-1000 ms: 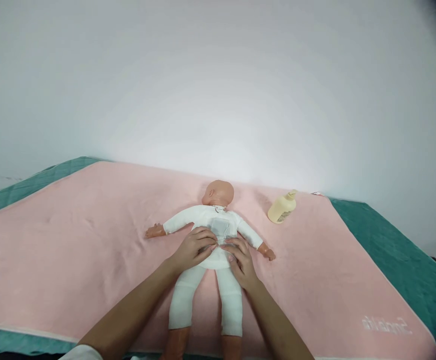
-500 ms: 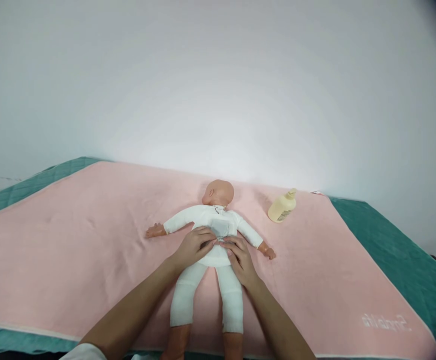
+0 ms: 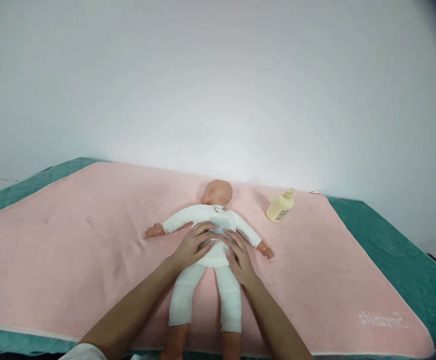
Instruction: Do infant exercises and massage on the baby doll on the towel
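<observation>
A baby doll (image 3: pixel 212 260) with a white cloth body lies face down, its bald head away from me and its arms spread. A grey patch (image 3: pixel 218 226) shows on its upper back. My left hand (image 3: pixel 197 243) rests on the left side of the doll's back, fingers stretched and slightly apart, the tips at the patch. On the other side lies my right hand (image 3: pixel 239 255), also flat with spread fingers, its tips near the patch's right edge. Neither hand grips anything. Part of the doll's back is hidden under my fingers.
A pale yellow pump bottle (image 3: pixel 280 206) stands to the right of the doll's head. Beneath lies a pink mat (image 3: pixel 71 250) over a green quilted cover (image 3: pixel 390 240). A plain pale wall (image 3: pixel 218 90) rises behind the far edge.
My fingers have spread apart and slid a little up the doll's back, now overlapping the grey patch. The doll and the bottle stay in place on the mat.
</observation>
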The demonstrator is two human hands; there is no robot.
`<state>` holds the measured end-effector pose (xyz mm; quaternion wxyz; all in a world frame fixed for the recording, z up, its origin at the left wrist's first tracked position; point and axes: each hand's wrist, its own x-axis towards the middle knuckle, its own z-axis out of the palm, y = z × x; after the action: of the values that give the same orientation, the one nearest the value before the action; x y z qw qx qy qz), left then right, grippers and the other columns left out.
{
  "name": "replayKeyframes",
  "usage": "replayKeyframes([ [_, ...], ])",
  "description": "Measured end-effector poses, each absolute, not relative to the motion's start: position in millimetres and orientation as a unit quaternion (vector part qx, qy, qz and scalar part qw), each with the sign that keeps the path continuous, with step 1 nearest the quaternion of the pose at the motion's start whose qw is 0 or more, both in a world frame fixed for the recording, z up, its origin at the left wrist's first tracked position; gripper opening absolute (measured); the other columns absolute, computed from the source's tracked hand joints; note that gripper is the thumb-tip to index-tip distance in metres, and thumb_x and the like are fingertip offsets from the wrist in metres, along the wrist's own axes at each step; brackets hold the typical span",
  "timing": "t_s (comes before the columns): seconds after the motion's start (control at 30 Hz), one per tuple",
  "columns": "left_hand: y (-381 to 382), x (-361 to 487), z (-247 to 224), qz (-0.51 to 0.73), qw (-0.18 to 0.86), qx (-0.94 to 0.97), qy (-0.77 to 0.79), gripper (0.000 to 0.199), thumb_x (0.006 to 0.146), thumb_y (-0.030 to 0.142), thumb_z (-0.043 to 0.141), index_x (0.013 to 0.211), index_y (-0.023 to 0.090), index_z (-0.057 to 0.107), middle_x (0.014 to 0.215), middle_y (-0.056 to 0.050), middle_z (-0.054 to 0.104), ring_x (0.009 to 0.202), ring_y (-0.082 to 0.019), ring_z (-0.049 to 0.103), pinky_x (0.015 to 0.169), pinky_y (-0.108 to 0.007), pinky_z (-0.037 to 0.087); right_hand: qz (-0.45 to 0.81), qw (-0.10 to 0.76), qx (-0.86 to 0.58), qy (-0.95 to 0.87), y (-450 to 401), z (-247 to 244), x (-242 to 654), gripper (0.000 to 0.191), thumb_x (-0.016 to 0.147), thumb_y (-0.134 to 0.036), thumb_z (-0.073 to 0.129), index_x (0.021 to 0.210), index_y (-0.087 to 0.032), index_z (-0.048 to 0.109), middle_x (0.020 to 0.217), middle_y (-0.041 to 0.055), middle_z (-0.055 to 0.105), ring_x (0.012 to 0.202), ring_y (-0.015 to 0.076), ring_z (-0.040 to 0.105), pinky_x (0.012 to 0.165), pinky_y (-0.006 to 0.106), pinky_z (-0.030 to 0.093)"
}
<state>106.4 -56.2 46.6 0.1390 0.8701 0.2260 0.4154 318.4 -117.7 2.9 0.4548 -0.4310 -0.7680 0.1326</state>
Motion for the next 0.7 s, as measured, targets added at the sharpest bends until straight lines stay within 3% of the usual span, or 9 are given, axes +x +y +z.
replayKeyframes([
  [0.17, -56.6, 107.6, 43.9, 0.381, 0.111, 0.880, 0.261, 0.025, 0.095, 0.023, 0.050, 0.115, 0.020, 0.064, 0.127, -0.008, 0.066, 0.125, -0.022, 0.056, 0.103, -0.041, 0.048, 0.155, 0.439, -0.440, -0.768, -116.9, 3.9, 318.3, 0.044, 0.101, -0.034, 0.040, 0.146, -0.033, 0.043, 0.153, 0.0020, 0.043, 0.144, 0.0224, 0.035, 0.119, 0.048, 0.031],
  [0.4, -56.3, 109.9, 34.0, 0.365, 0.065, 0.878, 0.304, 0.029, 0.097, 0.021, 0.045, 0.116, 0.019, 0.067, 0.122, -0.005, 0.070, 0.125, -0.022, 0.059, 0.100, -0.041, 0.052, 0.171, 0.439, -0.451, -0.758, -114.7, 1.5, 318.9, 0.046, 0.102, -0.036, 0.039, 0.147, -0.031, 0.041, 0.148, 0.0023, 0.050, 0.142, 0.0215, 0.040, 0.118, 0.047, 0.034],
  [0.7, -57.5, 112.9, 41.5, 0.356, 0.091, 0.874, 0.317, 0.029, 0.096, 0.022, 0.045, 0.111, 0.020, 0.070, 0.119, -0.005, 0.072, 0.123, -0.022, 0.061, 0.100, -0.042, 0.053, 0.167, 0.429, -0.468, -0.754, -114.9, 4.2, 317.4, 0.046, 0.102, -0.036, 0.040, 0.148, -0.031, 0.041, 0.147, 0.0029, 0.051, 0.139, 0.0227, 0.044, 0.116, 0.048, 0.037],
])
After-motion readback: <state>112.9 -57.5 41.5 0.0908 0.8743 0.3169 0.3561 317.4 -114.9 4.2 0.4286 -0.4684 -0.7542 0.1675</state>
